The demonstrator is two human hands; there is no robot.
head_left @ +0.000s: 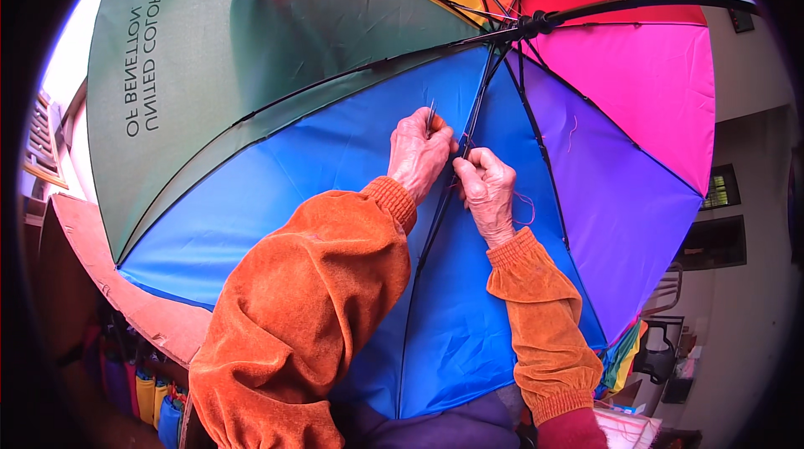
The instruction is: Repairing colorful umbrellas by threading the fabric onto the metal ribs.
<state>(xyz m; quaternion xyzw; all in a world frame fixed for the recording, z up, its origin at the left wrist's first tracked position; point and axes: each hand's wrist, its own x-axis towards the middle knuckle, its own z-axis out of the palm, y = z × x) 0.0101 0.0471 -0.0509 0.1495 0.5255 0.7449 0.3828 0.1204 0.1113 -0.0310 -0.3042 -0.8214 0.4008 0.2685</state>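
Observation:
An open umbrella (322, 172) with panels of several colours fills the view, its inner side and black ribs facing me. Over the blue panel, my left hand (421, 152) is closed, with a small thin metal tool (431, 116) sticking up between its fingers; its exact kind is hard to make out. My right hand (487, 185) pinches at a black rib (471, 118) just beside the left fingertips. Pinkish-red thread (532, 213) loops out by the right hand, and some shows at the rib near both fingertips. What lies between the right fingertips is mostly hidden.
The curved black shaft (662, 2) runs from the hub (529, 28) to the upper right. A brown board edge (126, 302) lies under the umbrella at left. Folded colourful umbrellas (159, 399) are at lower left. A dark chair (657, 357) stands at right.

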